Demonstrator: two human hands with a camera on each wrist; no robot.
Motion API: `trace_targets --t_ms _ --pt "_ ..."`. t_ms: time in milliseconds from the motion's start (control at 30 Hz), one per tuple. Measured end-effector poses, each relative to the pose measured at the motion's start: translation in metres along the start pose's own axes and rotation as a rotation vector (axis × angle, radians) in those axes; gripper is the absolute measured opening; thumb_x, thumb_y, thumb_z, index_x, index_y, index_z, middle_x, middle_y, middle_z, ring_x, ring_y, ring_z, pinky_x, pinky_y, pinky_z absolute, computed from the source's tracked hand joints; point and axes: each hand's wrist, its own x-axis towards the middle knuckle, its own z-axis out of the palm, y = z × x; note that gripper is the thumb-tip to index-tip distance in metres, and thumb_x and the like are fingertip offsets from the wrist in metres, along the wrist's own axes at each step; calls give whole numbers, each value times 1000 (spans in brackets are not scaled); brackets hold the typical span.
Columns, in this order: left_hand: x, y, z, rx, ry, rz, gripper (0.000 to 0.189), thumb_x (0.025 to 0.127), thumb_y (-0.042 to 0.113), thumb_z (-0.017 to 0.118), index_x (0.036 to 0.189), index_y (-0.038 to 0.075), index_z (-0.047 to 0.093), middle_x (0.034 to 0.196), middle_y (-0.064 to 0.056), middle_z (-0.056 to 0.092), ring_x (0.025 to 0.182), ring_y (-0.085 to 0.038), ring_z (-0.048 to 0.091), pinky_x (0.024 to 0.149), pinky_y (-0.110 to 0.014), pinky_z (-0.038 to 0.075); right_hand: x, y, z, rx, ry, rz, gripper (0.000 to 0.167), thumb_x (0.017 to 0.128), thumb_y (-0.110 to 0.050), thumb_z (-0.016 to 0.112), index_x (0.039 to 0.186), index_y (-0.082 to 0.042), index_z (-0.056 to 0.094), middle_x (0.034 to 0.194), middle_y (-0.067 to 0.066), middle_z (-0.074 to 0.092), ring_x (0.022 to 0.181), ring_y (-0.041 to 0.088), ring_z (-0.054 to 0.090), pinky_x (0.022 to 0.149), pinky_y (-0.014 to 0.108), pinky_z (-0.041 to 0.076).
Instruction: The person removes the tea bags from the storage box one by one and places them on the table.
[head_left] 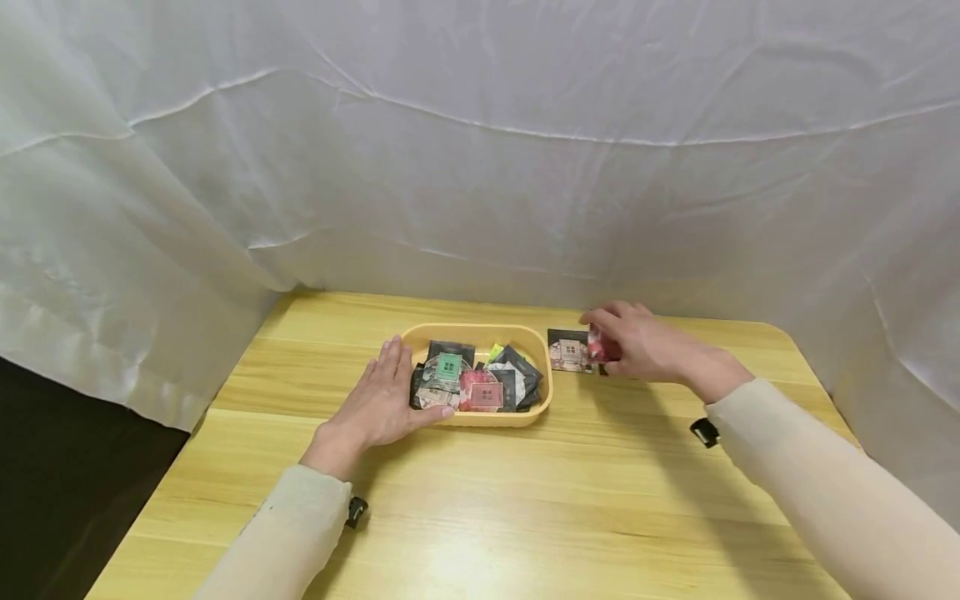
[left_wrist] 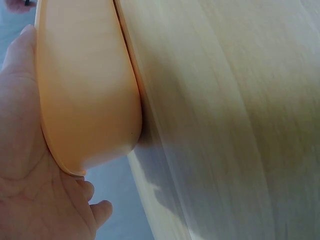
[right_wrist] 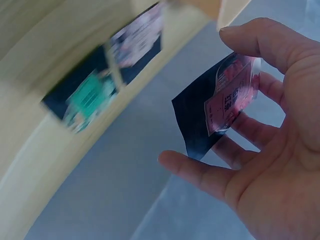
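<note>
A yellow plastic tray (head_left: 480,419) holds several small black tea sachets (head_left: 448,367) with green, pink and red labels. My left hand (head_left: 384,396) rests against its left end, fingers straight along the rim and thumb on the front edge. In the left wrist view the palm lies along the tray's wall (left_wrist: 90,90). Right of the tray, my right hand (head_left: 641,340) pinches a red-and-black tea sachet (right_wrist: 232,97) between thumb and fingers, above the table. Below it, a pink-label sachet (head_left: 570,351) and a green-label sachet (right_wrist: 87,97) lie side by side; the hand mostly hides the green one in the head view.
The wooden table (head_left: 480,508) reaches back to a pale hanging cloth (head_left: 480,192), which also closes off the sides. A dark area (head_left: 67,475) lies beyond the table's left edge. Each sleeve has a small black device (head_left: 705,432) at the wrist.
</note>
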Motion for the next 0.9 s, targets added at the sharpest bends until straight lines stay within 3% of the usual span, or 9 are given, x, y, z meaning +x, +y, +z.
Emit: trace_targets --t_ms 167,433,667,900 --pt "-1 -1 0 -11 8 3 133 86 90 52 167 -4 4 175 -21 -10 164 -37 -2 134 -53 9 -13 23 -3 -25 -5 18 73 84 -15 84 149 -7 53 142 30 55 128 54 53 109 73 44" --pt "-2 -3 -1 -27 5 -6 135 85 92 50 167 -3 2 175 -21 -12 164 -38 -3 134 -53 8 -26 51 -2 -21 -33 29 73 82 -12 86 146 -7 54 141 28 56 132 54 51 118 77 29" --pt "-3 -4 -3 -27 -8 -6 134 85 92 50 167 -2 1 175 -20 -13 164 -36 -5 134 -52 7 -33 76 9 -49 -71 71 66 83 -12 85 143 -10 56 137 31 56 123 59 54 100 79 47" --pt "-4 -9 -3 -35 -11 -13 135 85 92 51 167 -2 2 176 -19 -13 164 -37 -4 134 -52 7 -31 94 27 -37 -134 140 70 78 -6 82 143 -10 56 139 36 53 123 63 51 97 79 49"
